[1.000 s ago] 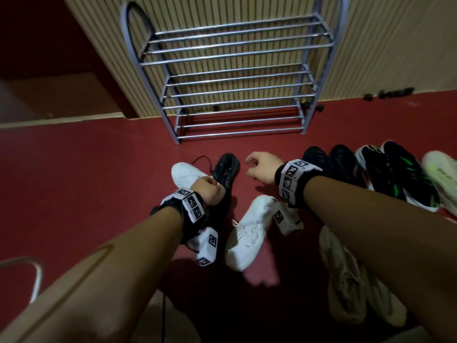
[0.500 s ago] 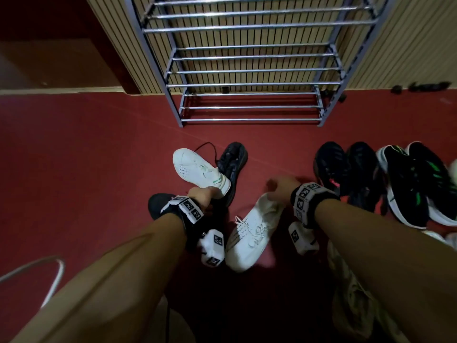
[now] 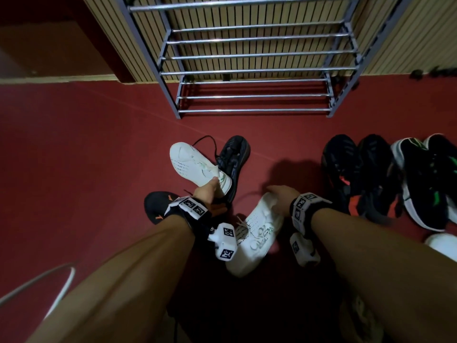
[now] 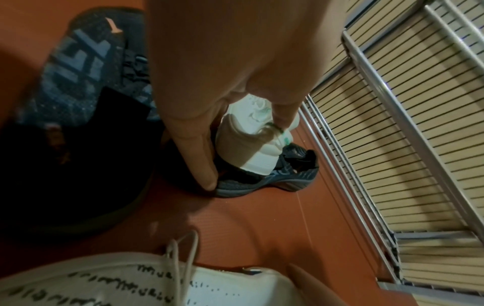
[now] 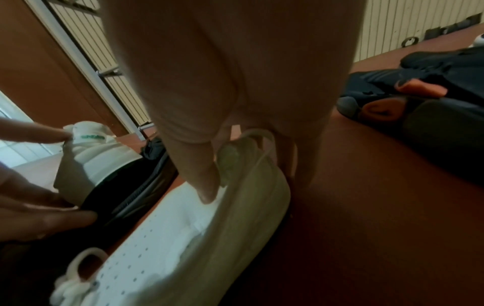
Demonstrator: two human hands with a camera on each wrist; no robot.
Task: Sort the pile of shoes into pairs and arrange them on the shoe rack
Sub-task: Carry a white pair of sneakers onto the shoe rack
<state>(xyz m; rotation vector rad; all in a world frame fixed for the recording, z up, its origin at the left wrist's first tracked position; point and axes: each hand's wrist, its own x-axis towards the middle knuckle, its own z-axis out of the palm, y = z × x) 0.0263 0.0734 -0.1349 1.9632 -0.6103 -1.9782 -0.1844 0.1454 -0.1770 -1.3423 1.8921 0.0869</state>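
Observation:
My left hand [image 3: 212, 187] pinches the heel of a white sneaker [image 3: 195, 162] with green trim, which lies tilted across a black shoe [image 3: 235, 154]. In the left wrist view the left hand [image 4: 246, 153] has its thumb and a finger either side of that white heel [image 4: 251, 142]. My right hand [image 3: 274, 192] grips the heel of the matching white sneaker [image 3: 257, 233] lying on the red floor. In the right wrist view the right hand [image 5: 248, 182] has its thumb inside the collar of this sneaker [image 5: 204, 231]. The metal shoe rack [image 3: 247, 96] stands bare ahead against the slatted wall.
A black shoe with orange marks [image 3: 158, 206] lies under my left wrist. To the right stand a black-and-red pair [image 3: 353, 174], a black-and-green pair [image 3: 425, 179] and a white shoe [image 3: 442, 243]. A beige shoe [image 3: 358, 320] lies under my right forearm. A white curved tube [image 3: 37, 285] is at lower left.
My right hand came down from the air onto the near white sneaker's heel. The left hand kept its hold and drew the far white sneaker into view. The head leaned closer.

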